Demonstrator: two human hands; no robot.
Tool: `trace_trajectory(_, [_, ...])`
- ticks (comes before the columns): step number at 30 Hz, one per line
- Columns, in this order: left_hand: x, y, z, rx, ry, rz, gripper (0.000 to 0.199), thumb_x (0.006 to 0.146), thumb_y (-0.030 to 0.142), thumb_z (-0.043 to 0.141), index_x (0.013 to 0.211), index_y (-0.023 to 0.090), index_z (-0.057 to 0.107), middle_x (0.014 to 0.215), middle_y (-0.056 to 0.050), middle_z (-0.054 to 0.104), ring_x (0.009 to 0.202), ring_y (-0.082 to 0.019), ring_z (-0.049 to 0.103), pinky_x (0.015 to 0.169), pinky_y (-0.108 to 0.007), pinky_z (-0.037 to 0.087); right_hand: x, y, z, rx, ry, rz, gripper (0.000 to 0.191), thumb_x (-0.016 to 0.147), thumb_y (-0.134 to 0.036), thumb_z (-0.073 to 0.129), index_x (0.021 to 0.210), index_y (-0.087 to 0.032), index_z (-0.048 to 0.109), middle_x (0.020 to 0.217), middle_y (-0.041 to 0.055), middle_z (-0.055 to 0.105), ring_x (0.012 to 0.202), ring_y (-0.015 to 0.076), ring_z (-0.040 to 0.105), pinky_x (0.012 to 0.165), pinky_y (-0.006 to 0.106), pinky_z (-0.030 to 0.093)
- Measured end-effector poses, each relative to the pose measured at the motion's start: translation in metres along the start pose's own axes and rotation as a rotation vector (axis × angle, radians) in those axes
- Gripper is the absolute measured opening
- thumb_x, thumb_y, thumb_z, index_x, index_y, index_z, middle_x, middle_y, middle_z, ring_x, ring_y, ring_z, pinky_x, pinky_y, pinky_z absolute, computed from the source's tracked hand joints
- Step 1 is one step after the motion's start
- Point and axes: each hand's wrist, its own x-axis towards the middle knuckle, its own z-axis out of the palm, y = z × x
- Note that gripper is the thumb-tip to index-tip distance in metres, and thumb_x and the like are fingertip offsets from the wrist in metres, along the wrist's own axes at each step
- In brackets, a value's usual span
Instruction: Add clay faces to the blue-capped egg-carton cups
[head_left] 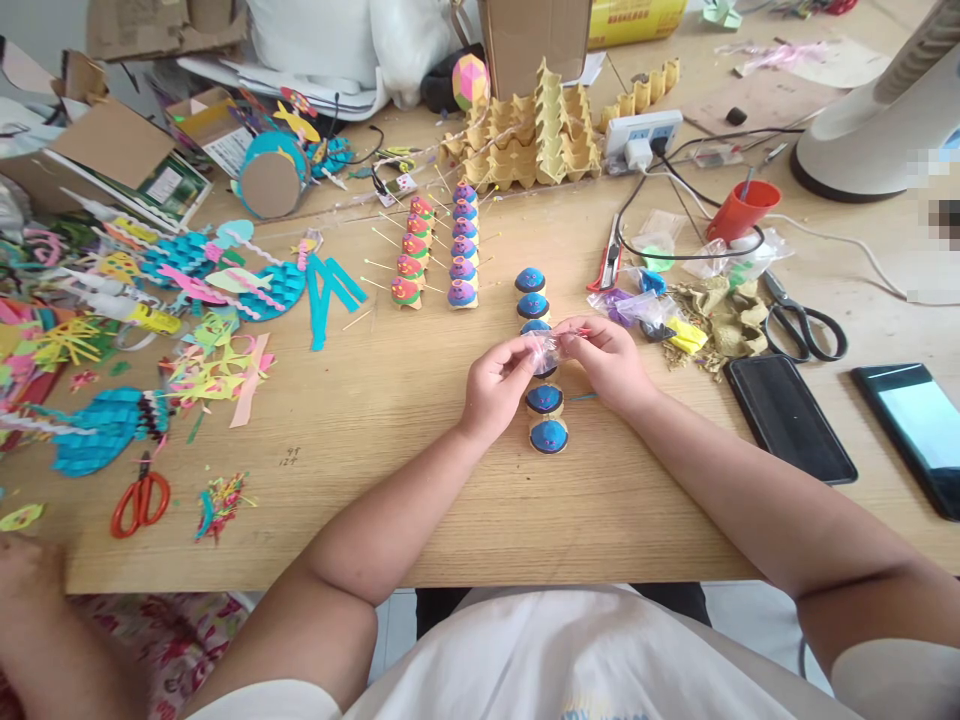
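Observation:
Between my two hands is a small clear plastic bag (pixel 545 352), held above a row of egg-carton cups capped with blue clay (pixel 547 400). My left hand (pixel 499 383) pinches the bag's left side between thumb and fingers. My right hand (pixel 606 362) pinches its right edge, where a bit of red shows at the fingertips. The bag and hands cover the middle cups of the row. Farther off stand two finished-looking egg-carton caterpillars, one red and green (pixel 409 268), one purple and blue (pixel 463 262), with thin sticks poking out of their sides.
Right of my hands lie a red utility knife (pixel 611 258), clay packets (pixel 686 337), black scissors (pixel 806 325) and two phones (pixel 787 415). Orange-handled scissors (pixel 141 503) and paper crafts (pixel 225 365) lie left. Egg cartons (pixel 525 135) stand behind. Someone's arm (pixel 45 610) rests at lower left.

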Motion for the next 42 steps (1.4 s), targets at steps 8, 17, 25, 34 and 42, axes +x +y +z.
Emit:
trace_trajectory(8, [0.002,-0.003,0.0,-0.033,0.063,0.0,0.043,0.084,0.059,0.086,0.106,0.022,0.084,0.112,-0.009,0.086,0.101,-0.021,0.081,0.094,-0.035,0.067,0.003,0.002,-0.002,0.187,0.011,0.136,0.027,0.074,-0.044,0.088,0.09,-0.025,0.078,0.089,-0.0001,0.075,0.081,0.0157,0.067,0.076,0.03,0.056])
trace_trajectory(17, [0.002,0.0,0.0,-0.035,0.023,-0.009,0.041,0.084,0.059,0.087,0.104,0.023,0.084,0.111,-0.009,0.086,0.102,-0.021,0.08,0.096,-0.036,0.066,-0.001,-0.004,0.004,0.041,-0.024,0.009,0.052,0.066,-0.062,0.098,0.081,-0.023,0.067,0.075,-0.0025,0.066,0.069,0.0119,0.055,0.068,0.029,0.051])
trace_trajectory(25, [0.0,0.003,0.001,-0.01,-0.021,0.004,0.04,0.085,0.059,0.085,0.102,0.022,0.084,0.104,-0.008,0.086,0.096,-0.02,0.08,0.092,-0.035,0.066,-0.002,-0.005,0.002,-0.055,0.012,-0.041,0.058,0.066,-0.068,0.095,0.072,-0.023,0.059,0.067,-0.003,0.061,0.064,0.0116,0.052,0.061,0.028,0.045])
trace_trajectory(34, [0.003,-0.003,0.0,-0.046,0.001,-0.005,0.043,0.084,0.06,0.086,0.105,0.022,0.084,0.111,-0.009,0.087,0.103,-0.022,0.081,0.096,-0.036,0.066,-0.001,-0.001,0.003,-0.024,-0.001,-0.011,0.051,0.069,-0.068,0.093,0.083,-0.022,0.077,0.078,0.0007,0.073,0.073,0.0139,0.063,0.073,0.032,0.057])
trace_trajectory(42, [0.004,-0.007,0.0,-0.088,0.041,0.029,0.038,0.085,0.055,0.087,0.106,0.023,0.084,0.112,-0.007,0.087,0.104,-0.02,0.082,0.096,-0.032,0.066,-0.001,-0.001,0.001,0.14,-0.045,0.026,0.046,0.071,-0.057,0.097,0.101,-0.027,0.081,0.101,0.0013,0.08,0.09,0.0156,0.071,0.087,0.032,0.062])
